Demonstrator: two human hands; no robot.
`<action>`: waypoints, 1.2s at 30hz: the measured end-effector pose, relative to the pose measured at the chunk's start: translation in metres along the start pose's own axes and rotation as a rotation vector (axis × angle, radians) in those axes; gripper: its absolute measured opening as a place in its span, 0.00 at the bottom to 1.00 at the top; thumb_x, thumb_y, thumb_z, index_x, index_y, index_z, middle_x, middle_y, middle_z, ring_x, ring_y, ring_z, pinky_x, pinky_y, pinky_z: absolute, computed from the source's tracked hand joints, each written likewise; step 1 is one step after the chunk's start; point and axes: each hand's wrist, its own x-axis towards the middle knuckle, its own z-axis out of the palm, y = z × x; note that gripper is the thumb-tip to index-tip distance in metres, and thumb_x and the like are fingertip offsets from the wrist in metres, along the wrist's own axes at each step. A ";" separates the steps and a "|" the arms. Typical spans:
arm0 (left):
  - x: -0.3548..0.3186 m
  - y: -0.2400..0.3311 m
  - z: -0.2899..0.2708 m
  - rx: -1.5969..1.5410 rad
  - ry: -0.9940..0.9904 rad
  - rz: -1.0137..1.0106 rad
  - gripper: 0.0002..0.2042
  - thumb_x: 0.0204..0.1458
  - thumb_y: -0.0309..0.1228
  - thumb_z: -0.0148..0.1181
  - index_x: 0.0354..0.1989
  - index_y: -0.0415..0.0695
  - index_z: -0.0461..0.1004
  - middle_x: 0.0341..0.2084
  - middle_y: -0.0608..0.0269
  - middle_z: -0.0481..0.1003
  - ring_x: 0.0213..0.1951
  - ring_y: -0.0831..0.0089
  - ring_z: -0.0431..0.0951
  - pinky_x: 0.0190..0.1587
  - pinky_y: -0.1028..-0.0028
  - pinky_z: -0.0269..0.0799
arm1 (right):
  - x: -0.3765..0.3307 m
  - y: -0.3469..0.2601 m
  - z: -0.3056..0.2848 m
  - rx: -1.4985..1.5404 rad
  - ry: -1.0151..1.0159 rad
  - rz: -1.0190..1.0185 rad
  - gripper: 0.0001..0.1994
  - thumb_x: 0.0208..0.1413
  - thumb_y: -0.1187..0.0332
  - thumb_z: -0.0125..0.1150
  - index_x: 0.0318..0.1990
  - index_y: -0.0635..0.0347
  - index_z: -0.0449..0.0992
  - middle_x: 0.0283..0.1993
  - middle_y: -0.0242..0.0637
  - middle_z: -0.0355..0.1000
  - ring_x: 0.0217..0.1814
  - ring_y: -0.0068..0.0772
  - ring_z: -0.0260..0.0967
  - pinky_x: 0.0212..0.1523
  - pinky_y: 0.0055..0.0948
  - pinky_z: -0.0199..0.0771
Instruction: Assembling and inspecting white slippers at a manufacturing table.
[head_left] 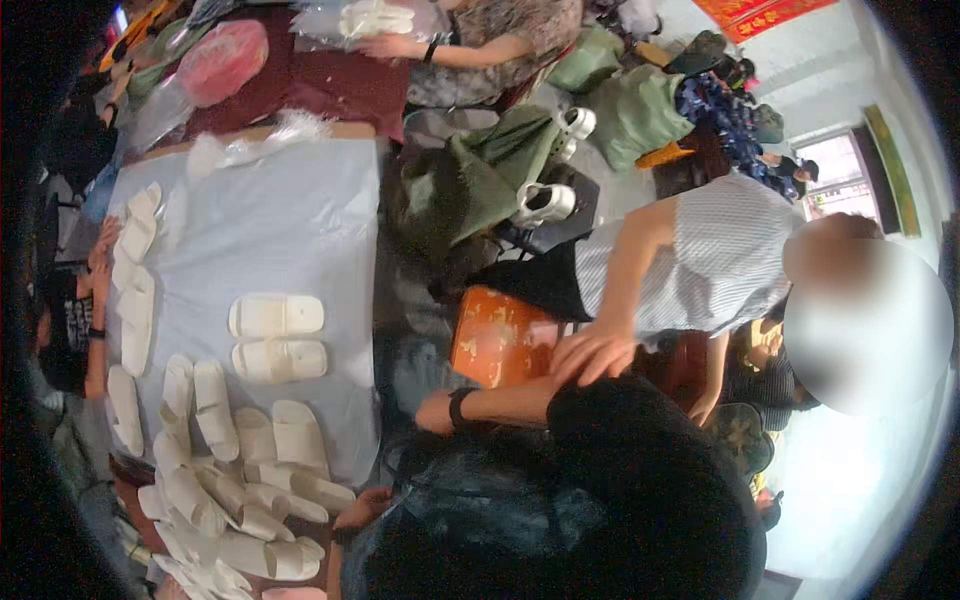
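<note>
My left hand is at the table's edge beside a heap of cream slippers. Its fingers are too dark and small to read. My right hand, below a black wristband, hangs over dark clothing near an orange stool; the way its fingers lie is hidden. A person in a striped shirt rests a hand on my right forearm by the black sleeve. On the pale sheeted table, a pair of cream slippers lies side by side, left of my right hand.
More slippers line the table's far-left side, near another person's hands. At the top, a co-worker's hand touches bagged slippers. A pink bag, green sacks and white clogs are around.
</note>
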 end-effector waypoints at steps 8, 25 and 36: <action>0.004 0.073 0.029 0.015 -0.009 -0.200 0.07 0.56 0.33 0.59 0.41 0.48 0.74 0.30 0.79 0.71 0.31 0.84 0.67 0.34 0.80 0.62 | 0.009 0.019 -0.016 0.166 0.077 -0.172 0.11 0.47 0.62 0.64 0.36 0.57 0.79 0.35 0.46 0.77 0.42 0.51 0.75 0.41 0.48 0.74; 0.142 0.147 -0.041 0.075 0.248 0.112 0.15 0.57 0.28 0.57 0.53 0.46 0.69 0.44 0.64 0.75 0.45 0.75 0.75 0.46 0.75 0.70 | 0.074 0.274 -0.066 0.047 0.310 0.397 0.12 0.53 0.69 0.53 0.44 0.55 0.79 0.47 0.46 0.76 0.51 0.51 0.72 0.48 0.56 0.69; 0.149 0.263 -0.056 0.089 1.191 0.269 0.09 0.58 0.24 0.53 0.45 0.39 0.73 0.39 0.56 0.78 0.41 0.72 0.78 0.42 0.73 0.72 | 0.127 0.472 0.106 -0.155 0.487 0.062 0.30 0.60 0.42 0.37 0.67 0.41 0.57 0.73 0.37 0.46 0.76 0.45 0.35 0.71 0.55 0.33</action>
